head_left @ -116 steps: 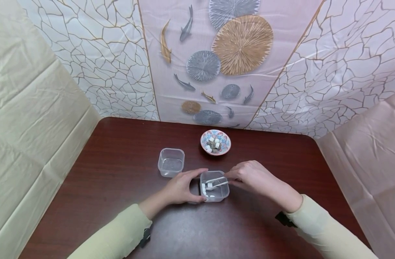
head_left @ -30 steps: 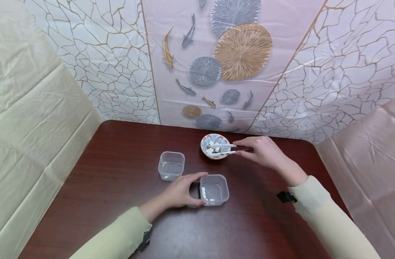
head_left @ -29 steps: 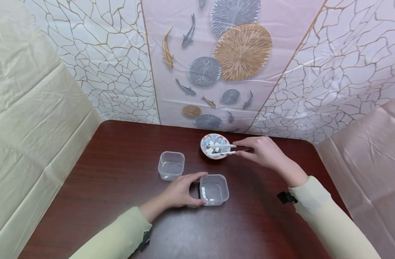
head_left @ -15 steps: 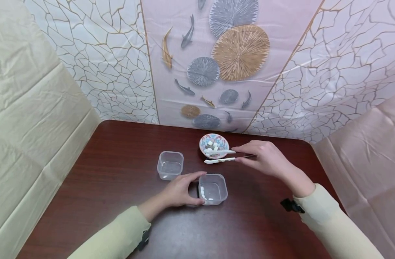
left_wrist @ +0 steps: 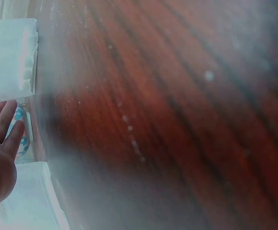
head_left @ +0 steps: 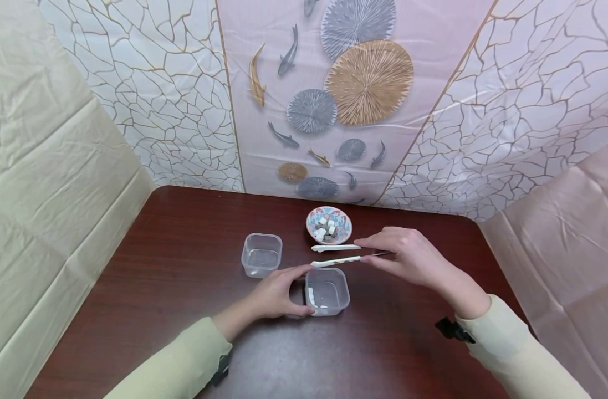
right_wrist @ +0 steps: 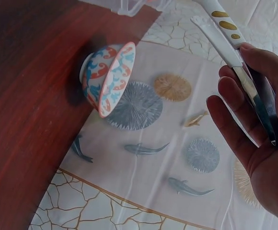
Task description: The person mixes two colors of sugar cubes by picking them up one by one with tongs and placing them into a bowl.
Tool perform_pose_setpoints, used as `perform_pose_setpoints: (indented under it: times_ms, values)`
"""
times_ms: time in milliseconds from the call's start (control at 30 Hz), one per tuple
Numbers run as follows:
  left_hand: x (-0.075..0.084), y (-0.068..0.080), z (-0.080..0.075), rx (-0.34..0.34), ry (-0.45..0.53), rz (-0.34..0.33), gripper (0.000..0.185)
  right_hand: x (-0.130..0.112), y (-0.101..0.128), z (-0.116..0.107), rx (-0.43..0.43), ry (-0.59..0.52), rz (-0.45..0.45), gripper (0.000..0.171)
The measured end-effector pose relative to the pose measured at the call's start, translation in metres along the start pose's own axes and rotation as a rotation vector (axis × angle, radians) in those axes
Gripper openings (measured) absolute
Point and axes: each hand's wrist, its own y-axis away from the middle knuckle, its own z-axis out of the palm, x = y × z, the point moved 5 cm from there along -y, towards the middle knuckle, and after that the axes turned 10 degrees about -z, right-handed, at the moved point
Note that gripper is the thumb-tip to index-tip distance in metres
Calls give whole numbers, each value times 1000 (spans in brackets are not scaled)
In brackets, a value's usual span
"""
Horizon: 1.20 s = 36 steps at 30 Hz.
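Note:
My left hand [head_left: 281, 293] holds the left side of a clear plastic container [head_left: 346, 288], thumb at the near corner and index finger at the far one. Several small white pieces [head_left: 311, 296] lie along its left and near walls. My right hand [head_left: 403, 252] pinches a pair of tongs [head_left: 336, 261] with white tips and, in the right wrist view, a shiny metal bend [right_wrist: 268, 129]. The tong arms are spread, with nothing visible between them, over the gap between container and bowl. The patterned bowl [head_left: 314, 217] behind holds white cubes [head_left: 331, 223] and grey-brown pieces [head_left: 328, 236].
A second clear container [head_left: 262, 257] stands behind my left hand, with no pieces visible in it. The dark wooden table [head_left: 194, 244] ends at a patterned cloth backdrop [head_left: 269, 166], with plain cloth [head_left: 74, 233] hanging at the sides.
Earlier the tongs held a white cube inside the container, then reached into the bowl. Now they have come back from the bowl towards the container, arms spread. My left hand stays put.

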Motion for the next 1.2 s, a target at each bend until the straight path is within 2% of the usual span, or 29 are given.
perform_pose_setpoints:
  times_ms: [67, 200, 300, 400, 467, 633, 800, 1067, 1200]
  values:
    - [-10, -2, 7, 27, 19, 22, 91, -3, 2, 2, -1, -5, -10, 34]
    - [-11, -3, 8, 11, 32, 7, 92, -8, 6, 3, 2, -9, -27, 31]
    - [-11, -4, 9, 11, 18, 23, 91, -13, 10, 3, 4, -12, -31, 30]
    - [-22, -5, 16, 60, 24, 76, 90, -17, 15, 2, 5, -15, -36, 27]
    - [-24, -5, 16, 71, 30, 82, 90, -19, 18, 3, 3, -18, -39, 27]
    - [-8, -2, 4, 10, 39, 21, 91, -22, 22, 7, -14, -11, -56, 27]
    - [-1, -2, 0, -38, -1, -34, 91, -24, 22, 15, -60, 7, -61, 32]
    - [-1, -3, 0, -36, 5, -41, 91, -25, 18, 27, -124, 40, -71, 36]
    - [-4, -3, 2, -13, 10, 2, 89, -24, 13, 36, -167, 55, -73, 34]
